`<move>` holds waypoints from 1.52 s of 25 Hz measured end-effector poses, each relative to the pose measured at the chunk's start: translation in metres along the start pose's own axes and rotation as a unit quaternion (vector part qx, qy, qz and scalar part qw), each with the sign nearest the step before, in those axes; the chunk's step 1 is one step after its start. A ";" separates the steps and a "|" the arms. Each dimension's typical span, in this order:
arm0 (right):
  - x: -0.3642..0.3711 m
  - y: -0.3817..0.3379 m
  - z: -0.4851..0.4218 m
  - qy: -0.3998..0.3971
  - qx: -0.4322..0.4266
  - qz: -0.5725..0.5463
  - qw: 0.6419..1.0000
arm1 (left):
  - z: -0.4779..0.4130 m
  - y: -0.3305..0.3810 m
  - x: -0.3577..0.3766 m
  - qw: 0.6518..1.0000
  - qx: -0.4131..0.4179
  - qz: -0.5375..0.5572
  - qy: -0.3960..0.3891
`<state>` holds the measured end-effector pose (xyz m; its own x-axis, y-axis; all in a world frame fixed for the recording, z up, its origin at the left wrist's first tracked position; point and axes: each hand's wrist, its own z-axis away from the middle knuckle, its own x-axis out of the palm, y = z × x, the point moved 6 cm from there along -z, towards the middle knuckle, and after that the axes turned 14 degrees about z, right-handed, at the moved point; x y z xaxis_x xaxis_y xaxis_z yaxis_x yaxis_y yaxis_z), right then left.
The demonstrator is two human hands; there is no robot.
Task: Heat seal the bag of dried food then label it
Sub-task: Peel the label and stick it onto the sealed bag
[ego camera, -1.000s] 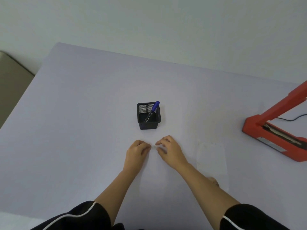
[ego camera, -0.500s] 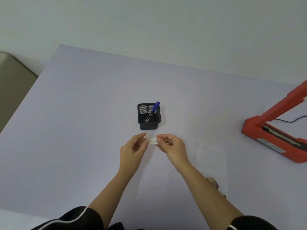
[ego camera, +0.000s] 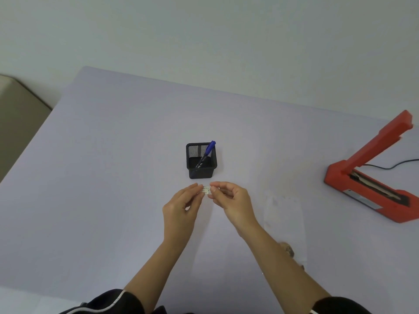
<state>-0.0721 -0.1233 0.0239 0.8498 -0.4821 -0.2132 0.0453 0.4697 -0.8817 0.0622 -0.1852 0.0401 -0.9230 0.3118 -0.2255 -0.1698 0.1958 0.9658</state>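
Label (ego camera: pixel 206 190): a small white strip with dark print, held up between your two hands just in front of the pen holder.
Left hand (ego camera: pixel 181 208): your thumb and forefinger pinch the strip's left end; the other fingers curl loosely beneath.
Right hand (ego camera: pixel 231 200): your fingers (ego camera: pixel 214 193) are closed on the strip's right end, thumb below and forefinger on top.
Bag (ego camera: pixel 284 225): the clear bag lies flat on the table to the right of your right forearm, apart from both hands; a few brown pieces of dried food (ego camera: pixel 287 248) show at its near end, partly hidden by your arm.
Heat sealer (ego camera: pixel 371 177): red, at the right edge of the table, its arm raised at a slant, a black cord running off behind it.
Pen holder (ego camera: pixel 201 160): a black mesh cup near the middle of the table, with a blue-capped pen (ego camera: pixel 206 153) leaning inside.
Table (ego camera: pixel 102 177): pale lilac surface, with a plain wall behind.
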 end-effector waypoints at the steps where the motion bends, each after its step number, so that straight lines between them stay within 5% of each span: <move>1: 0.000 -0.002 0.001 0.002 -0.002 0.002 1.000 | 0.001 0.002 -0.001 1.000 0.022 -0.012 0.003; 7: -0.001 -0.007 0.008 0.011 -0.013 0.029 0.999 | 0.003 0.011 -0.002 0.997 0.067 -0.029 -0.005; 14: -0.007 -0.009 0.017 0.019 -0.025 0.028 0.999 | 0.002 0.005 -0.002 0.990 -0.109 0.092 -0.005; 21: -0.009 -0.013 0.021 0.019 -0.033 0.021 0.999 | 0.006 0.020 -0.003 1.000 0.013 0.009 -0.013; 26: -0.011 -0.021 0.024 0.002 -0.075 0.035 0.997 | 0.003 0.008 -0.002 0.976 -0.166 0.140 -0.027; 30: -0.011 -0.026 0.027 -0.016 -0.097 0.028 0.995 | 0.002 0.010 -0.001 0.968 -0.189 0.160 -0.033; 38: -0.007 -0.018 0.029 -0.089 0.008 -0.070 0.994 | 0.001 0.014 0.000 0.968 -0.173 0.163 -0.083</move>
<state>-0.0635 -0.1069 0.0535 0.9141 -0.4054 -0.0097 0.1766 0.4194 -0.8905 0.0601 -0.1817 0.0540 -0.8839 0.4550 0.1082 -0.0109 -0.2514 0.9678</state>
